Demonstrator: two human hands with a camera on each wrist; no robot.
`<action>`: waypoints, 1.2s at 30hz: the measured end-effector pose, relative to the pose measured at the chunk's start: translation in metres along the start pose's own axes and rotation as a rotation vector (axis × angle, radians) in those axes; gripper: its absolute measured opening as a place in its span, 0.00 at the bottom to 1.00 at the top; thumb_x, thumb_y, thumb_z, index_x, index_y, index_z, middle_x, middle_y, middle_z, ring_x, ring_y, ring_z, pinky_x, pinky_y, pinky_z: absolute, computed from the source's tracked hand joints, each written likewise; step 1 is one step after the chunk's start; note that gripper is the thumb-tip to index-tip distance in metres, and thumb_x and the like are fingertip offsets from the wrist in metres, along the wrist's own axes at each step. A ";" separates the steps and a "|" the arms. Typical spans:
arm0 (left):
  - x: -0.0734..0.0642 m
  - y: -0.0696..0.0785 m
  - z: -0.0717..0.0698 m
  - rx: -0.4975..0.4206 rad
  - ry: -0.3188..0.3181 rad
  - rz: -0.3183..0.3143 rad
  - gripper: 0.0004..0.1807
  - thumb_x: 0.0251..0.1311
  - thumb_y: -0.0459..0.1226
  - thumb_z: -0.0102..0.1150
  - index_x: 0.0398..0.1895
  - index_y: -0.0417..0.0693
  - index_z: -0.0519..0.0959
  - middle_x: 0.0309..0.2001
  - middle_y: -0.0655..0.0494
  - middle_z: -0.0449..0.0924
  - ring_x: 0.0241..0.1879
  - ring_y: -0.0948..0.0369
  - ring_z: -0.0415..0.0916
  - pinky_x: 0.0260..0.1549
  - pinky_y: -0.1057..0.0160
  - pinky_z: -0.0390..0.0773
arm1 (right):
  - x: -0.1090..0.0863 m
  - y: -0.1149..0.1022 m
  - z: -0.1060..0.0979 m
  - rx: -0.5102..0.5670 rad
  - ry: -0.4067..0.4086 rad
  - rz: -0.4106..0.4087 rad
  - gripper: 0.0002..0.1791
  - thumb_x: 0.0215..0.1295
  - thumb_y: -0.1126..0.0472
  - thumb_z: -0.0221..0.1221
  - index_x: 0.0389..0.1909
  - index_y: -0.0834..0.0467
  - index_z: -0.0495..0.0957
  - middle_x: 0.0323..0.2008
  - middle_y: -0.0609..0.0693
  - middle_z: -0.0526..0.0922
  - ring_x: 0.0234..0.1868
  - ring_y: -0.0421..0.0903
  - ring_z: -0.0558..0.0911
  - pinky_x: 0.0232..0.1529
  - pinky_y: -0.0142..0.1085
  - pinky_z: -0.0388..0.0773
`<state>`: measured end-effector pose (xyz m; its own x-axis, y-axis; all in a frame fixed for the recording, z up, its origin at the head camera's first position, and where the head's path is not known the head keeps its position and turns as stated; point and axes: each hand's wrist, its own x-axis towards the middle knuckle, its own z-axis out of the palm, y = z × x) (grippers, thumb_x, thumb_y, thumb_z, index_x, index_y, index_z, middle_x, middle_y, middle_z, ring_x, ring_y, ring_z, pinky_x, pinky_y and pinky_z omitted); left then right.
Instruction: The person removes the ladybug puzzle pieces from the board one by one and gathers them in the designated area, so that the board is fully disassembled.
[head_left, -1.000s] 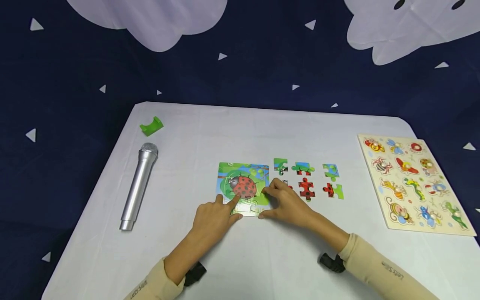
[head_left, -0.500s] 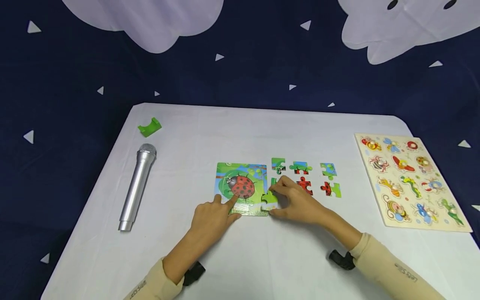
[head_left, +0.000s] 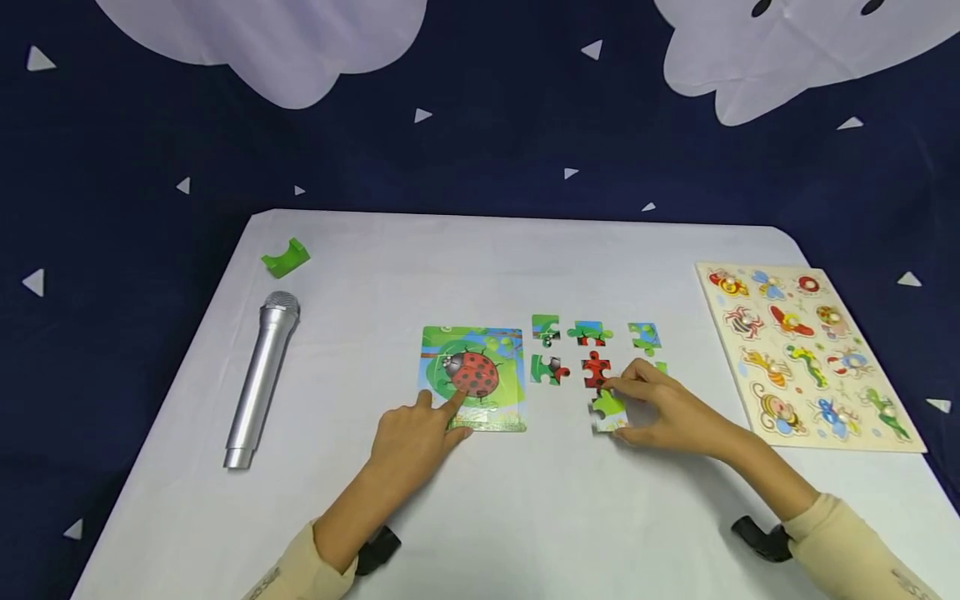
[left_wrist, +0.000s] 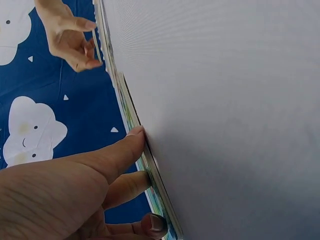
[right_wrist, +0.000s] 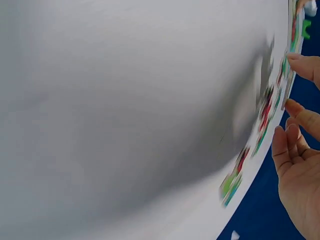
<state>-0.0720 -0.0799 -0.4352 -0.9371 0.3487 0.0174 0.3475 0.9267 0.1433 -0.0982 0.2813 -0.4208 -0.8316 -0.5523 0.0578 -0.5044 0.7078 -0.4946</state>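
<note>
My left hand (head_left: 408,437) rests on the ladybug puzzle board (head_left: 504,408), index fingertip on the ladybug picture. In the left wrist view its thumb (left_wrist: 125,150) and fingers lie along the board's edge. Right of the board, my right hand (head_left: 671,410) pinches a green-and-white puzzle piece (head_left: 608,410) between thumb and fingers. Just beyond that piece lies a red puzzle piece (head_left: 596,367). Other loose pieces sit around it, among them a ladybug-head piece (head_left: 550,370) and a blue-green corner piece (head_left: 645,335). One green piece (head_left: 661,367) is mostly hidden behind the right hand.
A silver microphone (head_left: 262,379) lies at the left, with a green curved block (head_left: 287,258) beyond it. On the right is a wooden insect peg board (head_left: 765,333). The white table (head_left: 450,267) ends at a dark blue patterned cloth (head_left: 495,150).
My right hand has lifted the green-and-white piece off the board's lower right corner and carried it right, below the red piece. The left hand has stayed on the board.
</note>
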 end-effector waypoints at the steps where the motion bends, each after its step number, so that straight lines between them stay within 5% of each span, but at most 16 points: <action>1: -0.001 -0.001 0.000 -0.001 0.000 -0.003 0.28 0.61 0.59 0.61 0.62 0.60 0.80 0.35 0.44 0.80 0.12 0.58 0.64 0.11 0.63 0.63 | -0.003 0.003 -0.002 0.000 0.011 -0.010 0.34 0.43 0.63 0.76 0.56 0.66 0.81 0.41 0.45 0.71 0.41 0.37 0.68 0.42 0.27 0.68; 11: -0.003 -0.004 0.001 0.011 0.023 0.000 0.28 0.60 0.58 0.62 0.61 0.60 0.81 0.34 0.44 0.80 0.11 0.58 0.63 0.10 0.63 0.61 | -0.030 0.024 -0.015 -0.021 0.046 -0.025 0.33 0.41 0.60 0.79 0.53 0.63 0.83 0.41 0.43 0.72 0.40 0.36 0.69 0.39 0.26 0.68; 22: -0.001 -0.005 -0.003 -0.047 -0.003 -0.011 0.28 0.58 0.56 0.65 0.60 0.57 0.81 0.33 0.44 0.79 0.11 0.58 0.62 0.11 0.63 0.62 | -0.036 0.044 -0.021 -0.094 0.021 -0.013 0.30 0.39 0.60 0.79 0.49 0.61 0.85 0.37 0.43 0.70 0.36 0.34 0.65 0.33 0.29 0.68; 29: 0.002 -0.005 -0.004 -0.146 -0.023 -0.033 0.29 0.57 0.54 0.67 0.61 0.57 0.81 0.32 0.46 0.79 0.11 0.59 0.60 0.12 0.63 0.61 | -0.036 0.040 -0.022 -0.104 0.021 0.020 0.31 0.41 0.57 0.79 0.50 0.59 0.85 0.38 0.43 0.69 0.37 0.35 0.65 0.35 0.30 0.67; 36: 0.002 -0.007 -0.006 -0.221 -0.042 -0.054 0.31 0.55 0.54 0.69 0.63 0.56 0.79 0.31 0.50 0.77 0.13 0.59 0.60 0.14 0.63 0.60 | -0.016 0.020 -0.016 -0.059 0.024 0.000 0.30 0.45 0.57 0.78 0.51 0.60 0.84 0.39 0.45 0.69 0.38 0.38 0.68 0.36 0.30 0.69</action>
<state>-0.0767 -0.0864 -0.4307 -0.9502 0.3094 -0.0369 0.2769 0.8926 0.3559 -0.0990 0.3115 -0.4180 -0.8369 -0.5416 0.0790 -0.5163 0.7332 -0.4425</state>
